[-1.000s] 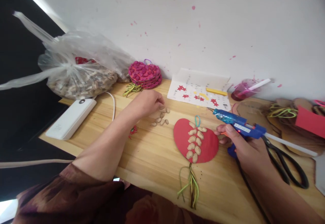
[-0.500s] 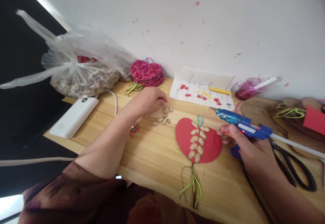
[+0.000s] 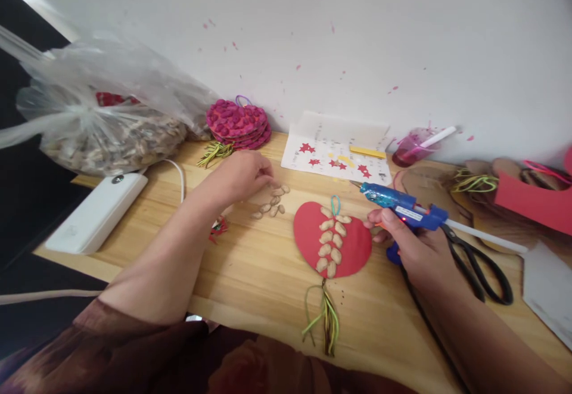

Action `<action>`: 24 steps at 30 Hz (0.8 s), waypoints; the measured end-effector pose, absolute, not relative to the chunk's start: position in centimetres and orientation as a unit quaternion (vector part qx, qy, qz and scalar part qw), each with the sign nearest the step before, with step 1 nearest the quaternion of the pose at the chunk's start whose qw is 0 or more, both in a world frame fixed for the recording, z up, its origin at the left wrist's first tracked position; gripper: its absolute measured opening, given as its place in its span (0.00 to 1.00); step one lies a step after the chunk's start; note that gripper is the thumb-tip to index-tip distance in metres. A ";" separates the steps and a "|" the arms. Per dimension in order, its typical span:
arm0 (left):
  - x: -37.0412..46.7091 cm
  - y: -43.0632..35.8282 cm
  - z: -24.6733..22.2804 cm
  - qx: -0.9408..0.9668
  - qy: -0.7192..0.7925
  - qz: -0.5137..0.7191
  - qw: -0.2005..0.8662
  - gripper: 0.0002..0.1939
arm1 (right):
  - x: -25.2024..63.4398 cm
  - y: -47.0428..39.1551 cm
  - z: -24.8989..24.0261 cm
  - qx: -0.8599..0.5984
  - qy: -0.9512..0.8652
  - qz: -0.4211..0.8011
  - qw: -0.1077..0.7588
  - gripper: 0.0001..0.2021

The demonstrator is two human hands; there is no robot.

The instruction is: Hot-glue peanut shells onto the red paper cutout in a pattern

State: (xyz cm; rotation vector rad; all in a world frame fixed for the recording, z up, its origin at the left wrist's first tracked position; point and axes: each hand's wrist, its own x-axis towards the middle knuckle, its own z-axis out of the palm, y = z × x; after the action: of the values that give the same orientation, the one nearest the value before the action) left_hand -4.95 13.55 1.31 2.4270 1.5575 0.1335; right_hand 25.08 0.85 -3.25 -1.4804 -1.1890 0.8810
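Observation:
Bent over the table beside some loose peanuts (image 3: pixel 272 202), my left hand (image 3: pixel 245 174) has its fingers curled down, and whatever they touch is hidden. My right hand (image 3: pixel 409 242) is wrapped round a blue glue gun (image 3: pixel 391 200) with its nozzle pointing left. Between my hands lies a red rounded cutout (image 3: pixel 308 233) with two slanting rows of peanuts (image 3: pixel 326 237) down its middle. It has a blue loop (image 3: pixel 335 204) at the top and a green and brown tassel (image 3: pixel 329 319) at the bottom.
A plastic bag of peanuts (image 3: pixel 120 135) and a white power bank (image 3: pixel 96 212) are at left. Magenta decorations (image 3: pixel 239 123), a sheet with red stars (image 3: pixel 322 164) and a cup (image 3: pixel 406 149) stand along the wall. Black scissors (image 3: pixel 478 263) and a red piece (image 3: pixel 531 206) are at right.
The view has shifted to the right, so the table's things appear further left. My left hand stays by the loose peanuts, and my right hand still holds the glue gun.

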 end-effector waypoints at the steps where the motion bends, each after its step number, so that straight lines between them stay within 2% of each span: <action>1: -5.0 13.5 1.4 0.827 0.547 0.052 0.121 0.13 | 25.1 0.9 -3.3 -0.614 -0.490 0.362 0.502 0.13; 4: -5.0 13.4 1.7 0.819 0.560 0.061 0.111 0.16 | 25.1 0.9 -3.2 -0.624 -0.487 0.356 0.497 0.14; 11: -4.8 13.4 1.2 0.837 0.523 0.080 0.138 0.15 | 25.4 1.0 -3.1 -0.633 -0.490 0.356 0.482 0.17; 15: -4.8 13.4 1.2 0.835 0.525 0.079 0.143 0.11 | 25.4 0.9 -3.1 -0.635 -0.488 0.352 0.484 0.17; 24: -4.3 13.3 1.0 0.851 0.508 0.043 0.127 0.10 | 25.4 1.0 -3.5 -0.639 -0.488 0.348 0.481 0.16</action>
State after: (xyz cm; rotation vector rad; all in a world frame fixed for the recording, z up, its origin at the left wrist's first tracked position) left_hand -4.32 13.27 0.98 2.4769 1.4773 0.1245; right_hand 25.43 0.99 -3.47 -1.5589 -1.1909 0.8495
